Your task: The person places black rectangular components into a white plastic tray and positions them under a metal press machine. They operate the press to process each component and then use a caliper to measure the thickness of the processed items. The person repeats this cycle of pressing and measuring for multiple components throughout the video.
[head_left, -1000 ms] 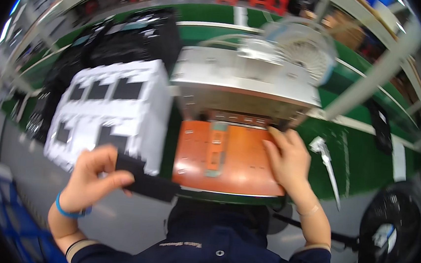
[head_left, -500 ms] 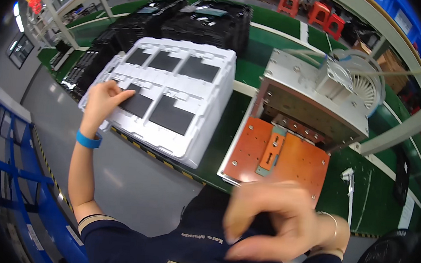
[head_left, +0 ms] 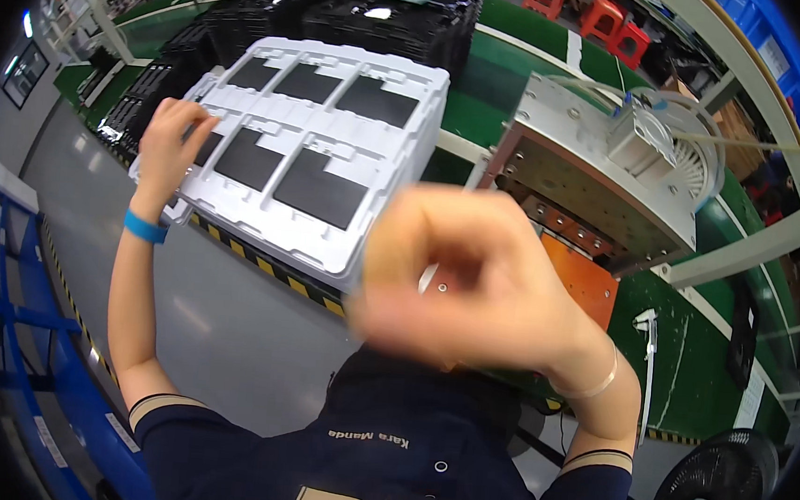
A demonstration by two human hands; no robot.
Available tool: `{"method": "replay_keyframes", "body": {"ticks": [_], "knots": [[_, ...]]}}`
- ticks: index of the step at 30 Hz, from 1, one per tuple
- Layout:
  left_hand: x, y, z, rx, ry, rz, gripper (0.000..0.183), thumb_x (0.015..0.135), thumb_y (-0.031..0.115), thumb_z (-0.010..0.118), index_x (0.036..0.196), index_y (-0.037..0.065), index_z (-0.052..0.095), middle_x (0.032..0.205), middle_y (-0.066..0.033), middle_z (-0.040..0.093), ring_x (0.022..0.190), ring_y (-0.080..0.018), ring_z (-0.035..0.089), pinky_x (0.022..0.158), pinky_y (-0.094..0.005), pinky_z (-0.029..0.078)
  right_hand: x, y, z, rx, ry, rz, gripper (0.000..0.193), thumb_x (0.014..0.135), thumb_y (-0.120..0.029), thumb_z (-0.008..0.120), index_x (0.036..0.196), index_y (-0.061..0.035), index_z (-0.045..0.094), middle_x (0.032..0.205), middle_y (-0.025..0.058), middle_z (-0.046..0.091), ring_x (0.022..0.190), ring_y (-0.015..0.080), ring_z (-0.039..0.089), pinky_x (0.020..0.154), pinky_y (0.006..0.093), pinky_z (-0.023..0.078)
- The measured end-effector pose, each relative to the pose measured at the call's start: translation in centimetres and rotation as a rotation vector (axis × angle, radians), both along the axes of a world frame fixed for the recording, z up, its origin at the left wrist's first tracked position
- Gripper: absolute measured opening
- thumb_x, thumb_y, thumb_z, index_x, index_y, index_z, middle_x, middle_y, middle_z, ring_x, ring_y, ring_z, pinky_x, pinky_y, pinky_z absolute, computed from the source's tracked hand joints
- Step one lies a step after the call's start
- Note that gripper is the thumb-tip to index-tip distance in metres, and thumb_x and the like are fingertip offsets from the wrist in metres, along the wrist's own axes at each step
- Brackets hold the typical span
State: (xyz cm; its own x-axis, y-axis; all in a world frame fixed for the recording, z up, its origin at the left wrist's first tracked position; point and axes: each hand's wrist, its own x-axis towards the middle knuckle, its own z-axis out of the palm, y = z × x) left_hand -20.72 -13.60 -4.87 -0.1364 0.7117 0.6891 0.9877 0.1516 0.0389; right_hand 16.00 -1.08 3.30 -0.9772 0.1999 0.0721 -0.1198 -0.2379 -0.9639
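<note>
My left hand (head_left: 169, 145), with a blue wristband, is over the left end of a white molded plastic tray (head_left: 320, 136). Its thumb and fingers are pinched together beside a flat black panel (head_left: 208, 147); whatever is in the pinch, if anything, is hidden. Two more black panels, a middle one (head_left: 250, 157) and a right one (head_left: 320, 189), lie in the tray's near row, with several more in the far row. My right hand (head_left: 473, 279) is raised close in front, between tray and machine, fingers curled in a ring and smeared by motion.
Right of the tray stands a metal press-like machine (head_left: 604, 163) over an orange plate (head_left: 581, 281). A white caliper (head_left: 647, 354) lies on the green bench. Stacked black trays (head_left: 390, 19) stand behind, a black fan (head_left: 724, 487) at lower right, blue racking (head_left: 7, 341) at left.
My left hand has shifted left and up along the tray, off the middle panel. My right hand has risen from low in front of the orange plate and now covers part of it.
</note>
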Motion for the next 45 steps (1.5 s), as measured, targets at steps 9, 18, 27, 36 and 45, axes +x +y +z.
{"method": "replay_keyframes", "body": {"ticks": [9, 18, 27, 36, 45], "knots": [[-2.5, 2.8, -0.8, -0.145, -0.013, -0.145, 0.026, 0.088, 0.019, 0.069, 0.071, -0.001, 0.066, 0.066, -0.0102, 0.058, 0.075, -0.0272, 0.053, 0.07, -0.039, 0.044, -9.4, 0.6, -8.0, 1.664, -0.277, -0.486, 0.062, 0.075, -0.054, 0.077, 0.098, 0.0035, 0.068, 0.098, 0.0146, 0.064, 0.103, 0.0303, 0.056, 0.087, 0.0393, 0.043], [-3.9, 2.8, 1.4, -0.004, 0.208, -0.074, 0.042, 0.092, 0.026, 0.063, 0.057, 0.002, 0.058, 0.057, -0.006, 0.05, 0.07, -0.0255, 0.049, 0.074, -0.0395, 0.04, -12.3, 0.7, -7.0, 1.246, -0.427, -0.318, 0.046, 0.071, -0.031, 0.086, 0.097, -0.0007, 0.063, 0.087, 0.0191, 0.071, 0.086, 0.036, 0.069, 0.075, 0.0454, 0.051], [5.6, 14.6, 2.3, -0.21, 0.059, -0.443, 0.039, 0.096, 0.033, 0.058, 0.072, 0.005, 0.072, 0.068, -0.0106, 0.064, 0.072, -0.0299, 0.053, 0.075, -0.0417, 0.041, -1.9, 2.5, -5.0, 1.071, 0.041, -0.663, 0.027, 0.082, -0.01, 0.076, 0.104, -0.0012, 0.065, 0.085, 0.0127, 0.071, 0.076, 0.0262, 0.07, 0.066, 0.0324, 0.053], [12.2, 14.1, 4.6, -0.074, 0.048, -0.574, 0.022, 0.089, 0.018, 0.064, 0.073, 0.003, 0.062, 0.072, -0.0093, 0.056, 0.076, -0.0294, 0.052, 0.075, -0.0404, 0.04, 16.2, 4.0, -9.7, 0.562, -0.445, -0.788, 0.029, 0.08, -0.005, 0.077, 0.107, 0.0014, 0.07, 0.104, 0.0133, 0.069, 0.091, 0.0201, 0.068, 0.082, 0.0313, 0.054], [27.1, 11.2, 0.7, -0.64, 0.263, -1.159, 0.049, 0.08, 0.043, 0.072, 0.111, 0.007, 0.061, 0.111, -0.0115, 0.057, 0.11, -0.0264, 0.056, 0.102, -0.044, 0.042, 13.6, 2.9, -11.9, 1.313, -0.382, -0.911, 0.022, 0.075, -0.007, 0.077, 0.096, -0.0061, 0.072, 0.095, 0.0063, 0.063, 0.088, 0.0259, 0.055, 0.079, 0.0361, 0.046]]}}
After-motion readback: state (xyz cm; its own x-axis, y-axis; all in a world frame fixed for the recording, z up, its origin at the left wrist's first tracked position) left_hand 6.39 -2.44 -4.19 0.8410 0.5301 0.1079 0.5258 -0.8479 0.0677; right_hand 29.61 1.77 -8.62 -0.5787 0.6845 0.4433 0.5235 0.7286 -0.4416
